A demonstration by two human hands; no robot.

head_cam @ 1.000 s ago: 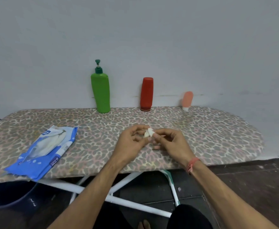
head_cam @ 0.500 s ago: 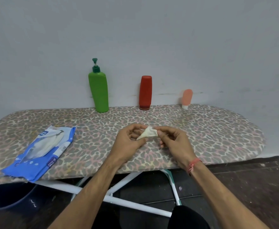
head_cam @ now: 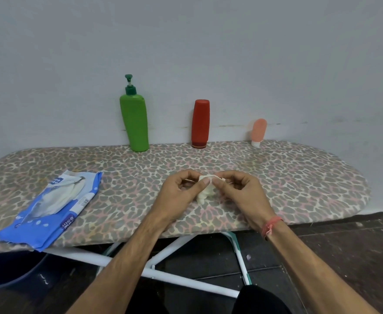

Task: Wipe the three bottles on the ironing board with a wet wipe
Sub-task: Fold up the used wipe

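Note:
Three bottles stand along the wall at the back of the leopard-print ironing board (head_cam: 299, 177): a tall green pump bottle (head_cam: 135, 123), a red bottle (head_cam: 200, 123) standing on its cap, and a small peach tube (head_cam: 258, 132) on a white cap. Over the middle of the board, my left hand (head_cam: 179, 196) and my right hand (head_cam: 242, 193) both pinch the top of a crumpled white wet wipe (head_cam: 205, 193), which hangs down between them. The hands are well in front of the bottles.
A blue wet-wipe pack (head_cam: 50, 207) lies on the board's left part, partly over the front edge. White board legs (head_cam: 163, 275) cross below. A dark bucket (head_cam: 9, 273) sits on the floor at the lower left. The grey wall stands right behind the bottles.
The wipe was a small folded wad between my fingertips; it has been pulled open and now hangs lower between my hands. The bottles have not moved.

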